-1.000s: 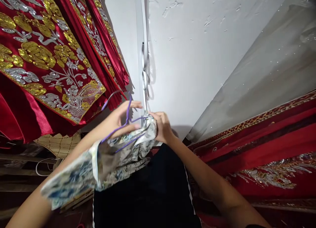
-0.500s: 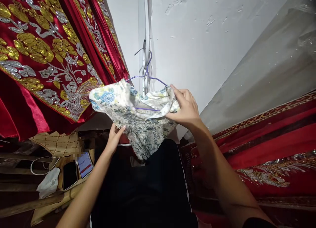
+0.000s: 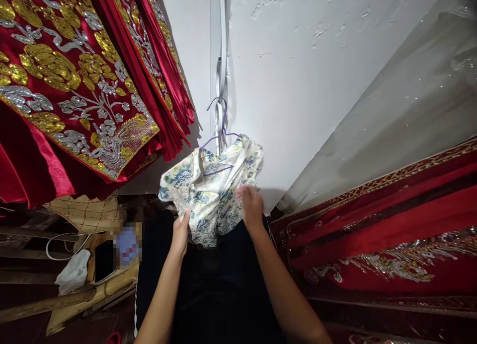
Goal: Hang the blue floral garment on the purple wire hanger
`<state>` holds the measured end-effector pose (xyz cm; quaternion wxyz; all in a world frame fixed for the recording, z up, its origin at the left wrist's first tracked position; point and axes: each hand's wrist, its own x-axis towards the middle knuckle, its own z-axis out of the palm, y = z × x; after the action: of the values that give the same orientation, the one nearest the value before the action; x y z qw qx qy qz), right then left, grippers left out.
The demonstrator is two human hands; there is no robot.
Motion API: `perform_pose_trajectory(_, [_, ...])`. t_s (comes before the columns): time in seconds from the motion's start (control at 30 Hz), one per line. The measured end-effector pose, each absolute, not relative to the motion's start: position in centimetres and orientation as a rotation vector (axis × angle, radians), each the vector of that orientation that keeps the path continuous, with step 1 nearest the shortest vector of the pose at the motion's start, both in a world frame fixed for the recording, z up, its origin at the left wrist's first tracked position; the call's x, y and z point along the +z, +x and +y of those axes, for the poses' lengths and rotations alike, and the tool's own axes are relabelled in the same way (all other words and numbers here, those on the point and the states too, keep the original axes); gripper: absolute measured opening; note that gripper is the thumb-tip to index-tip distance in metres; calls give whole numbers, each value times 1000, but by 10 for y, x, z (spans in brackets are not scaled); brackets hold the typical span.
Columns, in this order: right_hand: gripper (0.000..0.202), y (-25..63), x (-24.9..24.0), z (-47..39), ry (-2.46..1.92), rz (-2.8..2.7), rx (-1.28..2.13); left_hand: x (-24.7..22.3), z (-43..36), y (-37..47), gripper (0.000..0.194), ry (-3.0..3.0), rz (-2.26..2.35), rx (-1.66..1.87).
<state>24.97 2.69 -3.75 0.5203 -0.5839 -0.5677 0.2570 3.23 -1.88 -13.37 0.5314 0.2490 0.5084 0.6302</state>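
Note:
A short-sleeved floral blouse (image 3: 208,192), white with blue and yellow flowers, hangs on a thin purple wire hanger (image 3: 224,120). Through its open neckline, part of the hanger's lower bar shows. My left hand (image 3: 181,231) is closed on the blouse's lower left side, thumb in front and the other fingers hidden behind the cloth. At the right front of the blouse is my right hand (image 3: 252,205), its fingers bent and smeared by motion; whether they grip the cloth I cannot tell.
The hanger hooks onto a white strap (image 3: 222,46) along the white wall (image 3: 298,86). Red garments with gold and silver embroidery (image 3: 52,68) hang at left. More red beaded fabric (image 3: 410,240) lies at right. A dark phone (image 3: 105,262) rests on a wooden piece at lower left.
The blouse and hanger hang lower, with the blouse's front now turned toward me. My right hand has left the right shoulder and moved down to the front. My left hand has shifted slightly right and down.

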Motion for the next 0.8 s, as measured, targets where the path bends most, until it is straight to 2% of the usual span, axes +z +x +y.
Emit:
perform_pose_trajectory(0.07, [60,227,-60,36,-1528,-1463,947,-133,-24,30,41,619,1214,1441])
perform_pose_trajectory(0.13, [63,211,-74,48,-1613,-1540,1092,-133,-28,27,43,654,1215,1399])
perform_pose_trajectory(0.23, [59,205,-87,57,-1628,-1538,1116,-135,-32,22,42,784,1322,1465])
perform_pose_trajectory(0.33, [55,211,-99,48,-1587,-1504,1147,-139,-40,22,38,885,1571,1687])
perform_pose_trajectory(0.43, [55,219,-110,26,-1544,-1442,1171,-140,-47,36,43,1016,1799,1813])
perform_pose_trajectory(0.57, [58,218,-117,1,-1446,-1363,1159,-135,-44,70,38,1510,1596,1523])
perform_pose_trajectory(0.7, [49,214,-110,-8,-1219,-1350,1233,-128,-27,95,9,1649,1393,1327])
perform_pose_trajectory(0.8, [43,220,-94,-6,-1148,-1285,1381,-126,-20,99,13,1672,1392,1314])
